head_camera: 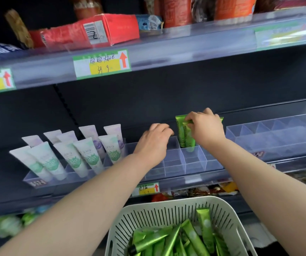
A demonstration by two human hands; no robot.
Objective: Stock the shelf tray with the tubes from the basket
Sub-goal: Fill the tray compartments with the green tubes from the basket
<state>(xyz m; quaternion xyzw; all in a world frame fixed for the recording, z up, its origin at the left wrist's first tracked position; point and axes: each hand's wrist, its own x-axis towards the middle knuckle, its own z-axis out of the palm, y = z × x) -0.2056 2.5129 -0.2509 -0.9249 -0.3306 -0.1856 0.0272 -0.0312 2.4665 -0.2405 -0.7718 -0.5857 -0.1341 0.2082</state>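
A clear divided shelf tray sits on the middle shelf. Two green tubes stand upright in a rear compartment of it. My right hand pinches the top of the front green tube. My left hand hovers over the tray just left of those tubes, fingers curled down and holding nothing that I can see. Below, a white slotted basket holds several green tubes lying loose.
Several white tubes with green and purple prints stand in the tray's left compartments. A second clear divided tray sits to the right. The shelf above carries a red box and price labels. Snack packets lie on the shelf below.
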